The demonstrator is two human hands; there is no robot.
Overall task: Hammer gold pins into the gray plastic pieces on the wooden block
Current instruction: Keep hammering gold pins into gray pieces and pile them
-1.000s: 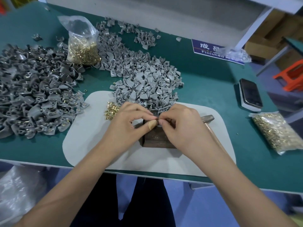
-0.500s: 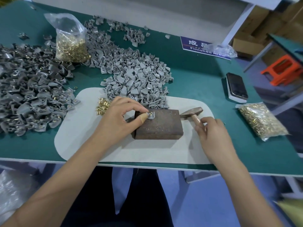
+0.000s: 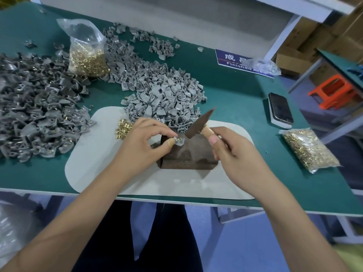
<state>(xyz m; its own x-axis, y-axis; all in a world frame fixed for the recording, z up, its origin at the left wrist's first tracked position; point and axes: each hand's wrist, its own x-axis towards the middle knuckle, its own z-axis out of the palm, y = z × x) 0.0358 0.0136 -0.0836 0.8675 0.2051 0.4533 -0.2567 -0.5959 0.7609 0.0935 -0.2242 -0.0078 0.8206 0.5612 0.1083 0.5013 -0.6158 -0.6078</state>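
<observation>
Left hand (image 3: 145, 140) pinches gray plastic piece (image 3: 179, 141) between thumb and forefinger, holding it on far left corner of wooden block (image 3: 188, 156); gold pin (image 3: 178, 139) sits in piece. Right hand (image 3: 233, 154) grips hammer (image 3: 198, 124) by handle, fingers curled round it, head tilted above block's far edge. Block on pale mat (image 3: 94, 154) near desk's front edge. Loose pins (image 3: 123, 127) on mat's far left corner. Light gray pile (image 3: 167, 99) just beyond mat; darker pile (image 3: 35, 107) at desk's left edge. Phone (image 3: 280, 109) toward right edge.
</observation>
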